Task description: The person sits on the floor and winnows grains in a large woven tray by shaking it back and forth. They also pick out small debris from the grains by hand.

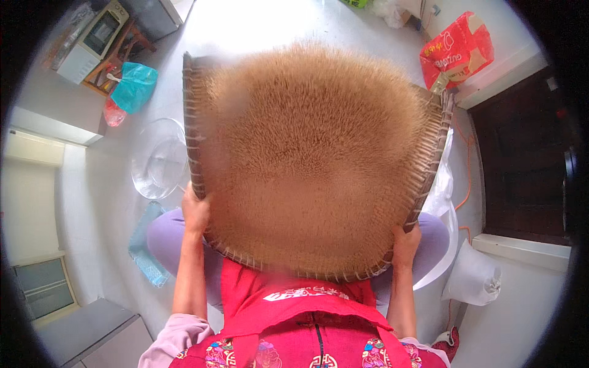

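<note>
A large woven winnowing basket (194,152) with a stitched rim is held over my lap, its wide side away from me. Brown grain (299,184) covers most of it; towards the far side the grains blur into streaks, as if in motion. On the left rim, my left hand (196,209) is closed, fingers partly hidden beneath. My right hand (406,241) grips the right rim near the lower corner. Both arms reach forward from beside a red apron (294,313).
Left on the floor are a clear plastic basin (158,158), a light-blue basket (149,248) and a teal bag (134,87). To the right lie a white sack (474,276), a red bag (458,50) and an orange cord (468,175) near a dark door (520,161).
</note>
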Action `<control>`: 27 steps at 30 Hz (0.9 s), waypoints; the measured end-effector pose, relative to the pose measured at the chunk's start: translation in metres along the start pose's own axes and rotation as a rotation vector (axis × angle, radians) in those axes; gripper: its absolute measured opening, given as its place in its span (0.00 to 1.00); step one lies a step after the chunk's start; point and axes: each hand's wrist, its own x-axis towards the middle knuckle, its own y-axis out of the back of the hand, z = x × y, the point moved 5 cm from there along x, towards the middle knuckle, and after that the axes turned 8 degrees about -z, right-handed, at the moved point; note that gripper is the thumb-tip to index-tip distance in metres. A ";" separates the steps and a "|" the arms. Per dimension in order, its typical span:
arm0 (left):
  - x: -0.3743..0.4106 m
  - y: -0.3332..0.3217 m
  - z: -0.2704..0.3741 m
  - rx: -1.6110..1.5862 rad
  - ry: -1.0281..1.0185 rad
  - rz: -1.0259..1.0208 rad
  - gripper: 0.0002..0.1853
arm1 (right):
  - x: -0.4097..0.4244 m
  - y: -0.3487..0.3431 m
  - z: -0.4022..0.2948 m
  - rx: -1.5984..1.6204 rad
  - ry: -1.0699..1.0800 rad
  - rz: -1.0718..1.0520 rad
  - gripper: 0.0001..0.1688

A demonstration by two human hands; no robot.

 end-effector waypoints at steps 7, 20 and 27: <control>-0.007 -0.016 0.031 0.081 0.051 -0.058 0.17 | -0.005 -0.002 0.060 0.264 -0.236 -0.021 0.15; -0.021 0.000 -0.016 -0.147 0.044 -0.028 0.16 | -0.020 0.000 -0.016 0.280 0.004 0.002 0.24; -0.018 0.031 -0.029 0.037 0.022 -0.013 0.21 | -0.061 -0.014 -0.015 -0.031 0.026 0.096 0.22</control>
